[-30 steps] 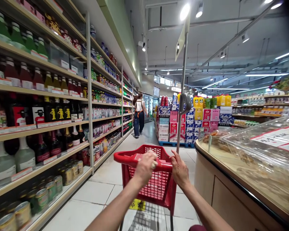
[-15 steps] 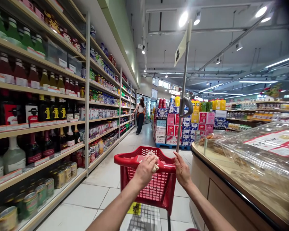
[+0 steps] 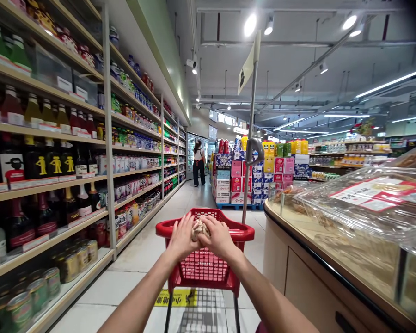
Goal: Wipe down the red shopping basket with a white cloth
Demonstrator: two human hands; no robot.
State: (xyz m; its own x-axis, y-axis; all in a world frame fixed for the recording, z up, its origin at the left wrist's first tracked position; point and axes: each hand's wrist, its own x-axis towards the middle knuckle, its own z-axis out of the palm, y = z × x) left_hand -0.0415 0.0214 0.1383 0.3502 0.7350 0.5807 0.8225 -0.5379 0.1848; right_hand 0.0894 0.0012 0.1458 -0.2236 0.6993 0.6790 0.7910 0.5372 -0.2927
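Observation:
A red plastic shopping cart (image 3: pixel 208 270) stands in the aisle right in front of me, with a grey pole (image 3: pixel 248 152) and a small flag rising from its right side. My left hand (image 3: pixel 181 237) and my right hand (image 3: pixel 219 237) meet over the cart's near rim. Between them they pinch a small crumpled pale wad (image 3: pixel 199 228), which looks like tissue or paper. Both hands are closed around it and neither grips the cart's handle.
Long shelves (image 3: pixel 72 185) of bottles, jars and cans line the left. On the right curves a counter (image 3: pixel 315 259) with clear covers over food. A stack of drink cartons (image 3: pixel 242 182) stands ahead, and a person (image 3: pixel 198 163) stands far down the aisle.
My right hand left the cart's right rim and joined my left hand at the middle, both now on the wad. The view shifted left and forward along the aisle.

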